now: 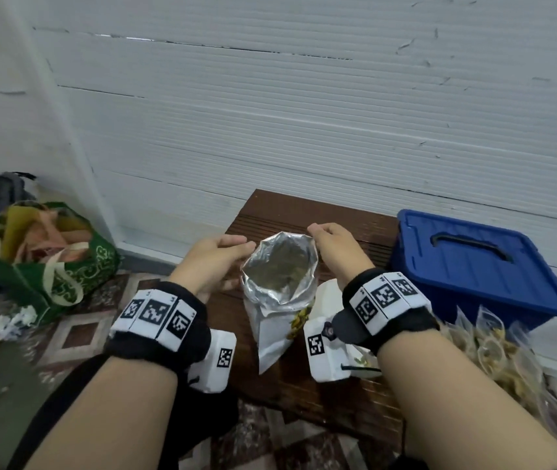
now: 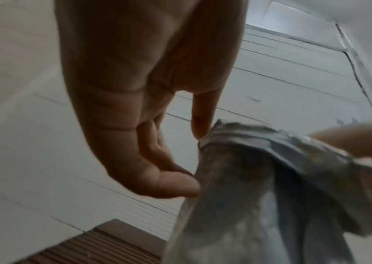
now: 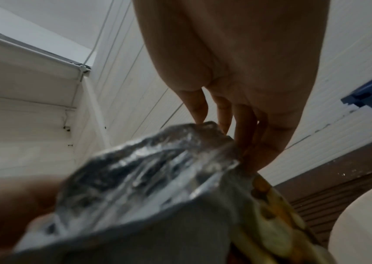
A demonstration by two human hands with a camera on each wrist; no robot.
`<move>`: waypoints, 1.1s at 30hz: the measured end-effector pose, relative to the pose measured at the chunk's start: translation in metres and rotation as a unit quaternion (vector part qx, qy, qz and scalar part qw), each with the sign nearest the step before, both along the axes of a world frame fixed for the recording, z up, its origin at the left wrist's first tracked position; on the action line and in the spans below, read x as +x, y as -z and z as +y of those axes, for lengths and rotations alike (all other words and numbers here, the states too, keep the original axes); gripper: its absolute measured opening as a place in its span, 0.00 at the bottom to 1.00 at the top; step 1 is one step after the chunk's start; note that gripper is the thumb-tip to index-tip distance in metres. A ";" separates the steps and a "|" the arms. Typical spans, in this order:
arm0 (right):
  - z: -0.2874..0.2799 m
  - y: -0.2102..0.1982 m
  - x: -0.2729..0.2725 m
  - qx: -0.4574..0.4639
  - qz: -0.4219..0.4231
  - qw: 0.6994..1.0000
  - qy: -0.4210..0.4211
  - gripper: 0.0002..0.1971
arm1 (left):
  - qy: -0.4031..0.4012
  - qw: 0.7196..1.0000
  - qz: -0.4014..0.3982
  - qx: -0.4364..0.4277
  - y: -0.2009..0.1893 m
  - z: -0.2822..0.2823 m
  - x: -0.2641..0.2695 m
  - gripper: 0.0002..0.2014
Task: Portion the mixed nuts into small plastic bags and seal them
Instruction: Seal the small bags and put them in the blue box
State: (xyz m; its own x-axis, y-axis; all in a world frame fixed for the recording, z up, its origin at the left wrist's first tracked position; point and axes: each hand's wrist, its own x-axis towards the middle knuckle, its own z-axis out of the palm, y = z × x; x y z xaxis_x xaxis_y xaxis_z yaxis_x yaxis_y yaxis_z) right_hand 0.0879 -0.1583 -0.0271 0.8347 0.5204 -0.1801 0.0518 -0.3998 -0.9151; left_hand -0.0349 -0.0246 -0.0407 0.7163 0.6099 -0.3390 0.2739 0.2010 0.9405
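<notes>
An open silver foil nut bag [image 1: 272,334] stands upright on the brown slatted table [image 1: 304,212], with nuts visible down inside. My left hand [image 1: 223,256] is at the bag's left rim. Its index tip and thumb [image 2: 180,185] are fairly straight and touch the bag [image 2: 248,196] at its edge. My right hand [image 1: 331,245] is at the right rim, and its curled fingers [image 3: 248,135] pinch the foil edge of the bag [image 3: 146,169]. A heap of small clear bags filled with nuts [image 1: 494,347] lies at the right.
A blue lidded plastic box [image 1: 473,262] sits on the right beyond the filled bags. A white round container [image 1: 329,293] stands just right of the foil bag. A green tote [image 1: 50,262] and crumpled paper [image 1: 13,323] lie on the floor at left. A white wall rises behind.
</notes>
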 end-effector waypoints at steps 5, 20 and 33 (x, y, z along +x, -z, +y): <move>-0.002 -0.001 -0.001 0.033 0.102 0.994 -0.021 0.08 | 0.005 0.998 -0.031 -0.050 -0.003 0.010 -0.004 0.17; -0.008 -0.002 -0.001 0.232 0.353 0.906 0.019 0.15 | -0.062 0.998 -0.005 -0.001 0.002 0.021 -0.004 0.04; -0.009 0.017 -0.014 0.135 0.041 0.988 0.068 0.16 | -0.087 0.992 -0.067 0.065 0.004 0.019 -0.006 0.16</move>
